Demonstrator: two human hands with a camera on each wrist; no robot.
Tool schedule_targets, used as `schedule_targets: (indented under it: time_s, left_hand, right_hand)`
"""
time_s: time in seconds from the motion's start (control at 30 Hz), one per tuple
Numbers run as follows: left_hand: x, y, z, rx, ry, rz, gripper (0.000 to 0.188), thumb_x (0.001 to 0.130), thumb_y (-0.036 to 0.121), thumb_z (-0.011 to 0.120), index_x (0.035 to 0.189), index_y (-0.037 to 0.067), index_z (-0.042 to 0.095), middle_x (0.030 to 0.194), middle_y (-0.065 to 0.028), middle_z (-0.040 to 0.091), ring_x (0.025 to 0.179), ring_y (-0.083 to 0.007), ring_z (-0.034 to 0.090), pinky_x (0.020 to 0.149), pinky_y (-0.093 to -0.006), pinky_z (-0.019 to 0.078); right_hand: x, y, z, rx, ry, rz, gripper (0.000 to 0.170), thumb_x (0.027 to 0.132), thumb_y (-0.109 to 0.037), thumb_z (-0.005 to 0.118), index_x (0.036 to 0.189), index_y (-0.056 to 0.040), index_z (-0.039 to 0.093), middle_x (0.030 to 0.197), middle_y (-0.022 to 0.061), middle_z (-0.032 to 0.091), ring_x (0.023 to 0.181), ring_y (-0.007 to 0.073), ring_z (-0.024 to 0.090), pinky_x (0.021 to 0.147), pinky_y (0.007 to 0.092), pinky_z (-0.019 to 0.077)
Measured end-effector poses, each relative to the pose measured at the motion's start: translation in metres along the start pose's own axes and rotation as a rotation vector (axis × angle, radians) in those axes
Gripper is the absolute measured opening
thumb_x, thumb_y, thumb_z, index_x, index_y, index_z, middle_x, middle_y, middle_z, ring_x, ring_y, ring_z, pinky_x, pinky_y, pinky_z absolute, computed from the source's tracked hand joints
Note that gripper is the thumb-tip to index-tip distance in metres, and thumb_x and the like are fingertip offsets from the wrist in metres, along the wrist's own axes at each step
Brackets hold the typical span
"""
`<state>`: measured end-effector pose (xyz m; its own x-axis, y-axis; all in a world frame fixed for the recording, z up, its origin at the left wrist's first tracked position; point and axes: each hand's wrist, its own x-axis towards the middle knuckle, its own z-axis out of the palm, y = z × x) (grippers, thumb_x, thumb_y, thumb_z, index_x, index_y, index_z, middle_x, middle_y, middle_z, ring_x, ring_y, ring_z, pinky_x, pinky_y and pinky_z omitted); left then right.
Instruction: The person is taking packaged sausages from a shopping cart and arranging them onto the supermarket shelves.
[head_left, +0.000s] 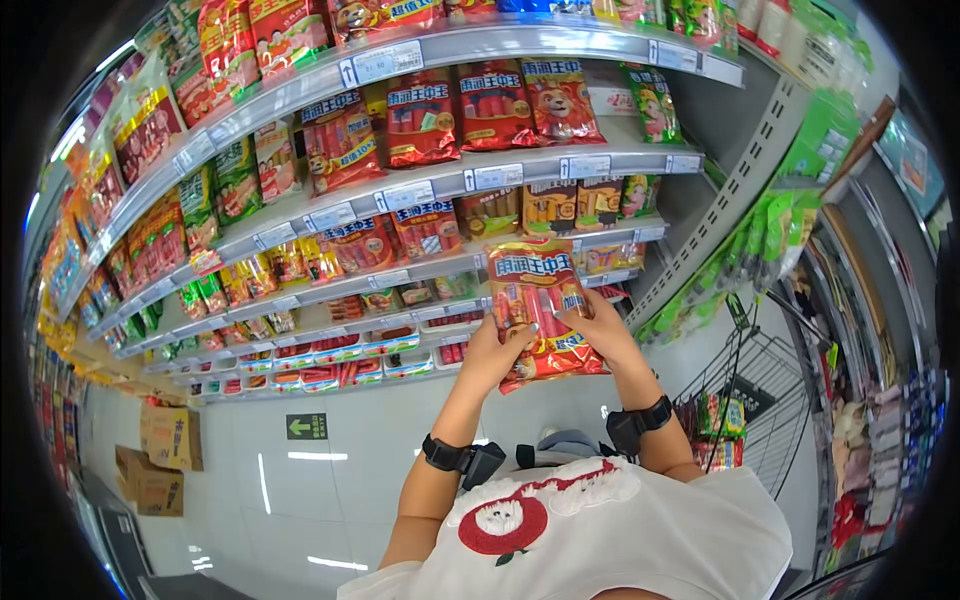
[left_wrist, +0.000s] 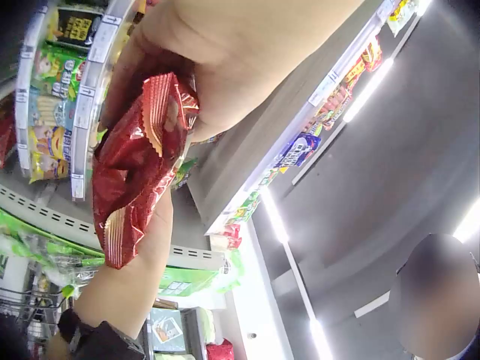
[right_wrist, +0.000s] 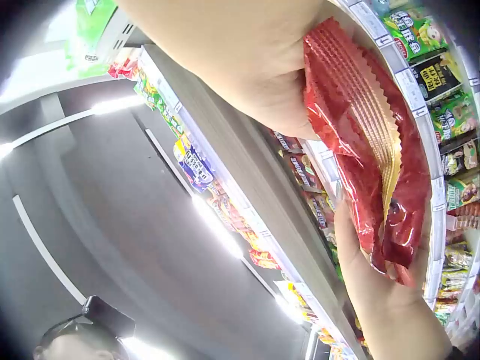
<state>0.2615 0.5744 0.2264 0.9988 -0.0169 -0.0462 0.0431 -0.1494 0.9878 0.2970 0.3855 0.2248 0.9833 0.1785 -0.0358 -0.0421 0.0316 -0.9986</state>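
Both hands hold up a red and gold bag of sausages [head_left: 540, 310] in front of the shelves, its printed front facing the head view. The left hand [head_left: 497, 352] grips the bag's left side, with the thumb on the front. On the other side the right hand [head_left: 603, 330] grips it, thumb also across the front; the fingers behind the bag are hidden. In the left wrist view the red bag [left_wrist: 135, 169] shows its crimped end below the left hand [left_wrist: 195, 67]. The right wrist view has the bag [right_wrist: 367, 150] edge-on beside the right hand [right_wrist: 255, 60].
Curved shelves [head_left: 500, 178] of packaged sausages stand ahead. A wire cart [head_left: 765, 390] with green and red packs is at the right, below hanging green bags. Cardboard boxes [head_left: 170, 437] sit on the tiled floor [head_left: 350, 450] at the left.
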Motion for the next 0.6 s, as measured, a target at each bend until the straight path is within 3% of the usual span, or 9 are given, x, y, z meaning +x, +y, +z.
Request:
schedule_targets:
  time_s: [0.17, 0.3, 0.33, 0.43, 0.47, 0.6]
  left_hand:
    - [0.013, 0.016, 0.033, 0.048, -0.032, 0.043, 0.033, 0.078, 0.020, 0.063, 0.099, -0.001, 0.051, 0.081, -0.0065, 0.062, 0.072, -0.0107, 0.057, 0.066, -0.0257, 0.0461]
    - [0.011, 0.027, 0.054, 0.171, 0.055, -0.009, 0.047, 0.073, 0.031, 0.067, 0.101, -0.003, 0.050, 0.081, -0.0152, 0.063, 0.076, -0.0264, 0.063, 0.068, -0.0342, 0.0473]
    - [0.011, 0.028, 0.057, 0.276, 0.069, -0.037, 0.048, 0.072, 0.033, 0.067, 0.098, -0.004, 0.050, 0.080, -0.0181, 0.063, 0.076, -0.0308, 0.063, 0.067, -0.0361, 0.0477]
    - [0.016, 0.020, 0.059, 0.249, 0.079, -0.028, 0.044, 0.074, 0.027, 0.067, 0.098, -0.005, 0.050, 0.077, -0.0146, 0.063, 0.070, -0.0208, 0.063, 0.063, -0.0306, 0.0479]
    - [0.017, 0.021, 0.057, 0.274, 0.074, -0.016, 0.043, 0.073, 0.027, 0.067, 0.098, -0.004, 0.051, 0.078, -0.0143, 0.063, 0.070, -0.0212, 0.063, 0.063, -0.0313, 0.0478]
    - [0.023, 0.026, 0.041, 0.272, 0.105, 0.042, 0.040, 0.073, 0.024, 0.068, 0.098, -0.001, 0.051, 0.077, -0.0124, 0.063, 0.069, -0.0199, 0.063, 0.062, -0.0305, 0.0474]
  right_hand:
    - [0.013, -0.004, -0.037, 0.019, -0.071, 0.028, 0.045, 0.076, -0.007, 0.062, 0.116, 0.0046, 0.044, 0.095, 0.0031, 0.056, 0.081, 0.0068, 0.052, 0.070, 0.0218, 0.0428]
    - [0.010, -0.019, -0.050, -0.541, 0.008, 0.047, 0.046, 0.077, -0.017, 0.063, 0.114, 0.0044, 0.045, 0.088, 0.0093, 0.060, 0.078, 0.0123, 0.057, 0.070, 0.0277, 0.0456]
    - [0.014, -0.013, -0.054, -0.591, 0.000, 0.024, 0.048, 0.077, -0.023, 0.063, 0.111, 0.0050, 0.046, 0.087, 0.0156, 0.062, 0.080, 0.0205, 0.061, 0.072, 0.0318, 0.0465]
    - [0.024, -0.012, -0.060, -0.701, -0.100, 0.040, 0.050, 0.077, -0.026, 0.063, 0.112, 0.0050, 0.045, 0.090, 0.0184, 0.062, 0.083, 0.0277, 0.062, 0.072, 0.0335, 0.0468]
    - [0.026, -0.015, -0.060, -0.764, -0.121, 0.055, 0.051, 0.077, -0.028, 0.062, 0.112, 0.0062, 0.044, 0.086, 0.0208, 0.062, 0.081, 0.0341, 0.062, 0.072, 0.0367, 0.0474]
    - [0.027, -0.043, -0.037, -0.915, -0.035, -0.085, 0.059, 0.076, -0.032, 0.062, 0.107, 0.0133, 0.039, 0.073, 0.0255, 0.060, 0.073, 0.0400, 0.060, 0.061, 0.0429, 0.0476]
